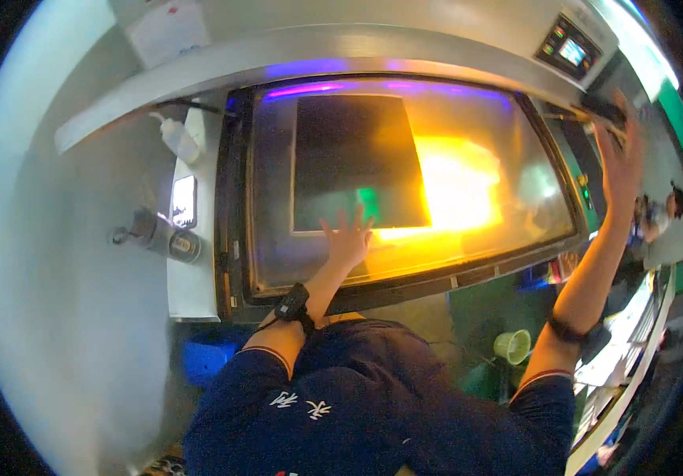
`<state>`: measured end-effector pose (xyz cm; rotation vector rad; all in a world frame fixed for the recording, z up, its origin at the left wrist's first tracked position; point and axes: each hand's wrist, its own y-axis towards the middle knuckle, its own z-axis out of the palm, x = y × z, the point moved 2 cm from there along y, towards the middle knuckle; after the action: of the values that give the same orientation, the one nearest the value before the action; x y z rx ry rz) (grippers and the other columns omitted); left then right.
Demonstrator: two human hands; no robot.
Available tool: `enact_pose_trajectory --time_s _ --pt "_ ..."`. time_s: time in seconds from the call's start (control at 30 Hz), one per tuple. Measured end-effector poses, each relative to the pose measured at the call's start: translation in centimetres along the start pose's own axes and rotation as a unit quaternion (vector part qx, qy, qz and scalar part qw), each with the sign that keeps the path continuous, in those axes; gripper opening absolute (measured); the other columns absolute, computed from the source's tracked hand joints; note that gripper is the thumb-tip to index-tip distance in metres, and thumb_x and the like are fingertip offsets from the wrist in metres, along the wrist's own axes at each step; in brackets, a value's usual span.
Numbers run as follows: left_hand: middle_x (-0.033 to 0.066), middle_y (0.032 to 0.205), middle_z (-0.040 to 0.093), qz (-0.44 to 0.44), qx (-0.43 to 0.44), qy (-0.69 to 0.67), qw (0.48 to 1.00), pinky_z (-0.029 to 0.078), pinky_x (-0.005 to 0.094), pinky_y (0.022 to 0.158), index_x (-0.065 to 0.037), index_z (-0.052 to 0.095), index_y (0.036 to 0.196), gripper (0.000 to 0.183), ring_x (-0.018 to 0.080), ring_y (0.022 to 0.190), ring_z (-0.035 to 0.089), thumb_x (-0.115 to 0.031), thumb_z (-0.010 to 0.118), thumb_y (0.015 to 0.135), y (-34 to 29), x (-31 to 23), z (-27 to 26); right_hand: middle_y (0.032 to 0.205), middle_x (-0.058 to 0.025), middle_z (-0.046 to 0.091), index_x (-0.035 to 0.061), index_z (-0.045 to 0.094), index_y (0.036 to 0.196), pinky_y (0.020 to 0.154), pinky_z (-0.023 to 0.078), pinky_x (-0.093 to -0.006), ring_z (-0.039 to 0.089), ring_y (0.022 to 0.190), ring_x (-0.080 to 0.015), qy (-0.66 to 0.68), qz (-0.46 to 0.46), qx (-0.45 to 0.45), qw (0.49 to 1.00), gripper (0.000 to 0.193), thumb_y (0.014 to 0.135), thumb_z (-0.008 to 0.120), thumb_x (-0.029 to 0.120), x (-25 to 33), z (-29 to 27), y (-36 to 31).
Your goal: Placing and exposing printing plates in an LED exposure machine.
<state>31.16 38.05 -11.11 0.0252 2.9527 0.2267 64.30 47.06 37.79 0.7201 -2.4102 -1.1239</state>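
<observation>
A dark rectangular sheet (357,163) with a pale border lies on a glass-topped light table (278,266), which glows bright yellow to the sheet's right. My left hand (348,240) is spread over the sheet's near edge, fingers stretched forward; whether it presses down or hovers is hard to tell. Up at the table's right end, my right hand (621,163) is raised with fingers extended and apart, beside a dark part (602,109) at the end of the pale overhead cover (405,51). I see nothing held in either hand.
Left of the glass, a white ledge (194,293) carries a squeeze bottle (178,139), a phone (184,201) and a clear lidded cup (184,246). A control panel (567,47) sits above right. Below are a green bin (512,346) and a blue container (206,361). Another person (663,216) is far right.
</observation>
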Motion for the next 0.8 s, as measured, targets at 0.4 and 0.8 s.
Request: enact_pose_trajectory --time_s 0.4,0.8 --pt "0.0059 0.163 0.025 -0.092 -0.001 0.062 0.994 0.011 0.0860 0.101 -0.034 0.036 0.151 0.057 0.0414 0.148 0.020 -0.046 0.048 0.098 1.3 -1.2 0.3 0.100 -0.0101 0.065 0.0090 0.065 0.100 0.089 0.043 -0.0488 0.059 0.094 -0.0351 -0.023 -0.052 -0.001 0.998 0.041 0.069 0.086 0.026 0.7 3.3 -11.3" --pt "0.0116 0.141 0.056 0.239 0.487 -0.599 0.589 0.041 0.0382 0.109 -0.001 0.057 0.131 0.043 0.0257 0.128 0.053 -0.033 0.049 0.104 -8.7 -16.2 -10.5 0.081 -0.0205 0.070 0.0057 0.073 0.081 0.070 0.053 -0.0483 0.069 0.078 -0.0374 -0.133 0.061 0.622 0.769 0.057 0.066 0.080 0.060 -5.4 13.4 -39.8"
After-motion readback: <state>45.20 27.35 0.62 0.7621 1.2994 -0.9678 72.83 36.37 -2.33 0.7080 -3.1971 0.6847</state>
